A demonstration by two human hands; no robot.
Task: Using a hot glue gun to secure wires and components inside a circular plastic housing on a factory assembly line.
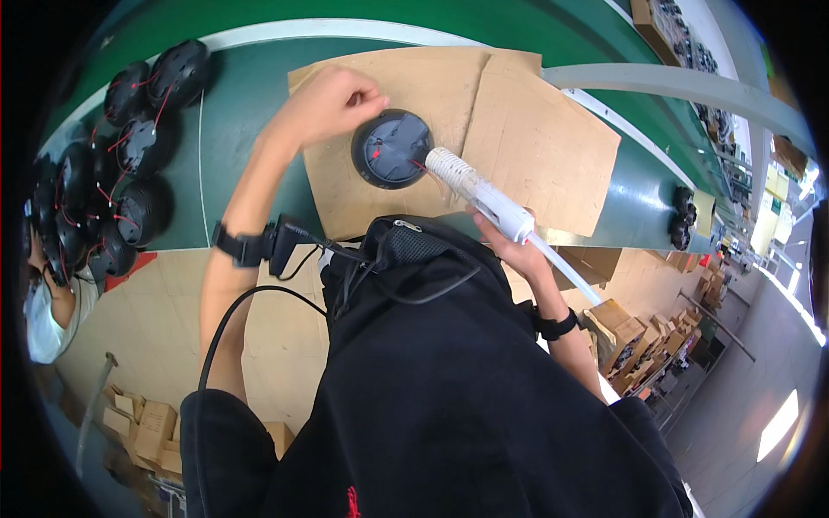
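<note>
Head view: left hand [332, 104] fingers closed on rim of round black housing [392, 148] on cardboard sheet [527, 129]; right hand [515, 246] fingers grip white glue gun [480, 194], nozzle at red wires. Gluing looks midway; finished-looking housings [121, 164] crowd bench [237, 129] left.

Bare cardboard sheet [535, 138] lies open right of the round black part [391, 148]. Left approach blocked by left hand [324, 105]; row of black parts [129, 164] crowds the belt's left end.

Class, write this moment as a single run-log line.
left hand: steadies round black part on cardboard sheet | right hand: grips white glue gun, nozzle at part | more black parts at left
</note>
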